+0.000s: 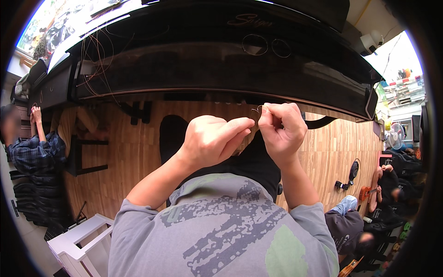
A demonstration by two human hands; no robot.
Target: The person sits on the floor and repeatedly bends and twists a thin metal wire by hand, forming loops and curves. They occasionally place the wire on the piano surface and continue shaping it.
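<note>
My right hand (284, 128) is closed in a pinch, its thumb and forefinger on a thin string (259, 109) whose curled end sticks out at the fingertips. Just left of it, my left hand (210, 139) is also closed, with thumb and forefinger pressed together and pointing at the right hand. Whatever sits in the left fingertips is too fine to make out. Both hands are held above my lap, in front of a black piano (207, 71). On the piano lie loose copper-coloured strings (102, 69) at the left and two coiled rings of string (281, 48) right of centre.
At the far left, a person in a plaid shirt (37, 150) sits by a black stool (90, 158). A white wooden frame (80, 244) stands at lower left. Several people sit at the right, one with a small guitar-like instrument (366, 193); a black stand (353, 171) is on the wood floor.
</note>
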